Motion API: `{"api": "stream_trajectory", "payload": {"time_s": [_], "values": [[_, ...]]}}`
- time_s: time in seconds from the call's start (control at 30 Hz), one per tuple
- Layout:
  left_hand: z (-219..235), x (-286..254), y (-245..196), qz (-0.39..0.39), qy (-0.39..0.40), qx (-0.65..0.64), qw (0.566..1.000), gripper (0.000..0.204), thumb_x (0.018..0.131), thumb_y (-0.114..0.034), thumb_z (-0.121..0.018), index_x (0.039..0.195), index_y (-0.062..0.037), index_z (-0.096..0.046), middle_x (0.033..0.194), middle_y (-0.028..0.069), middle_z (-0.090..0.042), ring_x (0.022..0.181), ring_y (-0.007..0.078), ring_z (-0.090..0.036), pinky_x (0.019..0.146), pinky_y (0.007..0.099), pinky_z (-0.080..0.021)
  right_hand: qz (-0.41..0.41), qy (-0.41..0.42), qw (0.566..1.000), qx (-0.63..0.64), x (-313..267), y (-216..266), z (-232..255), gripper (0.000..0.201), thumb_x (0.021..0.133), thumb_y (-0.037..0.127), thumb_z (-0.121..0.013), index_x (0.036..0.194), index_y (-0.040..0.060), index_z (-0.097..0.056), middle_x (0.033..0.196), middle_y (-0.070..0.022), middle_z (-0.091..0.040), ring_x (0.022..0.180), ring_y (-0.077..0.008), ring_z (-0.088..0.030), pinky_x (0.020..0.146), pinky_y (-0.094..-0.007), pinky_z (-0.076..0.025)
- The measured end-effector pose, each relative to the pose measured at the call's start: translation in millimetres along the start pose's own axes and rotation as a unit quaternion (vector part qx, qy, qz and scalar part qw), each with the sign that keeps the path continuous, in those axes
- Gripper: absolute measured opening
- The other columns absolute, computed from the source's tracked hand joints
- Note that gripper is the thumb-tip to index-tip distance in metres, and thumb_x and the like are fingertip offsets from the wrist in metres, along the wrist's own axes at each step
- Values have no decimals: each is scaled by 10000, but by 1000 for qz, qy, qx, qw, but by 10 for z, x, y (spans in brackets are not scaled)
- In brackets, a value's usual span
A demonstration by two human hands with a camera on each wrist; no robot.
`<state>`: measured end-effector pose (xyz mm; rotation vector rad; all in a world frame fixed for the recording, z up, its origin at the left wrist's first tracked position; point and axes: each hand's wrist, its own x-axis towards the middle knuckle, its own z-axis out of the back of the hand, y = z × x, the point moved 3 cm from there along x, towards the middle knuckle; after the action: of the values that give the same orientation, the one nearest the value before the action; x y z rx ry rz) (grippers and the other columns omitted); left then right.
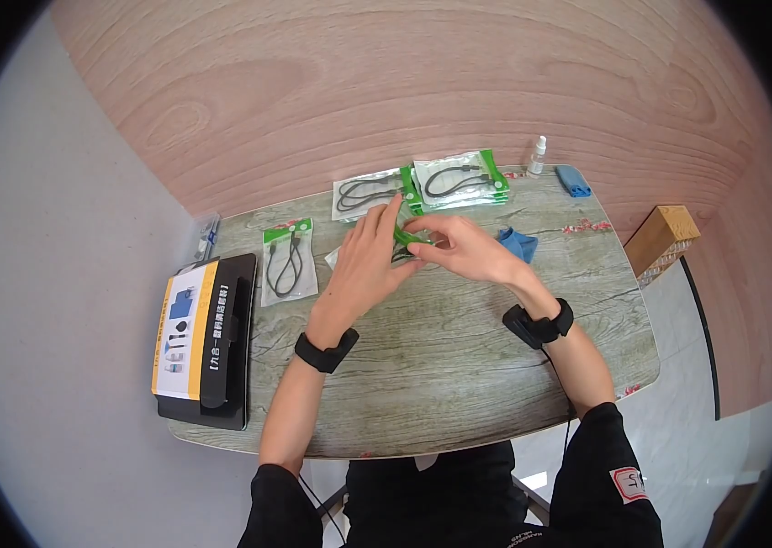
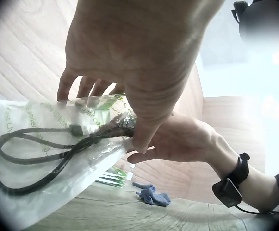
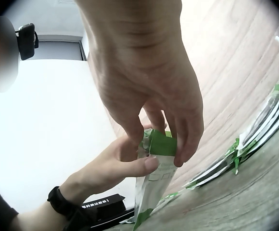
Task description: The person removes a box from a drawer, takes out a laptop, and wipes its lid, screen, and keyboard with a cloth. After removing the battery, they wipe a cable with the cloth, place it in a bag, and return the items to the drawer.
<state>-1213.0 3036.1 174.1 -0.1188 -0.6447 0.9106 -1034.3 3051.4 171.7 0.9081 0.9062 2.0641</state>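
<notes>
A clear plastic bag with a green top strip (image 1: 401, 237) is held up between both hands above the middle of the table. Inside it lies a looped black cable (image 2: 38, 159), plain in the left wrist view. My left hand (image 1: 364, 265) pinches the bag, thumb on one face (image 3: 151, 164) and fingers behind. At the green end, my right hand (image 1: 470, 251) grips the bag (image 3: 162, 143) between thumb and fingertips. Part of the cable is hidden behind the left thumb in the left wrist view.
Stacks of bagged cables (image 1: 459, 181) lie at the table's back, and one bagged cable (image 1: 287, 263) lies left. A black case with a yellow-and-white printed box (image 1: 187, 331) sits on the left edge. Blue cloths (image 1: 518, 245) and a spray bottle (image 1: 538, 156) are to the right.
</notes>
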Motion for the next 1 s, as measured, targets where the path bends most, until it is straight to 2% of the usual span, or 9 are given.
{"api": "stream_trajectory", "payload": {"time_s": [0.1,0.2,0.3,0.4,0.67,0.7,0.8,0.9,1.0], "values": [[19,2,8,14,9,-11,1000,934,781,-273,-836,1522,0,-337,1418,209,-485,1283,399,-512,1046,471,-445,44,-32,998,-24,10,20,-22,300,978,182,-657,1201,-18,-665,850,-73,-671,691,-141,-529,657,-306,-481],[33,-2,23,11,2,-6,1000,936,779,-271,-839,1524,-10,-336,1426,205,-482,1282,399,-516,1035,467,-455,54,-59,995,-54,14,0,-59,252,978,166,-653,1142,-24,-672,867,-60,-662,733,-146,-557,674,-306,-491],[35,-11,64,3,0,-8,1000,940,771,-265,-844,1528,-36,-336,1449,197,-471,1287,396,-518,1020,463,-468,-7,-11,995,-96,19,110,-79,215,998,154,-633,1085,-41,-665,852,-44,-659,745,-126,-576,711,-288,-519],[55,-20,124,3,6,-33,999,962,767,-277,-848,1538,-39,-324,1481,211,-448,1321,397,-498,1043,462,-457,-42,-35,997,56,38,-50,-197,204,974,144,-633,1009,-54,-664,725,-97,-618,629,-150,-532,611,-335,-458],[77,-47,432,-2,-55,37,998,993,792,-376,-827,1525,42,-304,1542,274,-371,1403,430,-399,1147,510,-335,-33,-104,994,6,362,-157,-233,194,991,122,-607,998,-56,-682,729,-74,-652,634,-97,-531,594,-302,-456],[84,-64,484,25,-62,59,996,993,803,-395,-817,1517,64,-301,1538,286,-368,1410,438,-384,1152,513,-324,-32,-120,992,-2,429,-162,-219,194,994,121,-605,999,-54,-686,739,-70,-659,642,-94,-544,603,-294,-468],[73,-110,686,80,-98,129,984,977,853,-464,-762,1473,138,-307,1519,328,-362,1410,470,-361,1152,518,-316,-55,-178,972,144,687,-316,-206,199,1015,106,-588,1040,-62,-692,837,-31,-690,724,-87,-613,693,-246,-533],[57,-150,918,147,-116,127,974,917,859,-414,-765,1447,142,-334,1500,301,-372,1370,440,-392,1096,563,-337,-73,-214,949,220,960,-531,-232,206,1031,110,-577,1046,-64,-686,883,-9,-679,780,-66,-613,741,-236,-542],[136,-172,944,222,-44,104,969,842,885,-416,-736,1398,154,-387,1435,283,-433,1320,430,-438,1069,560,-356,-93,-214,953,194,1172,-686,-234,210,1036,128,-570,994,-44,-683,897,0,-649,827,-69,-605,800,-256,-562]]}}
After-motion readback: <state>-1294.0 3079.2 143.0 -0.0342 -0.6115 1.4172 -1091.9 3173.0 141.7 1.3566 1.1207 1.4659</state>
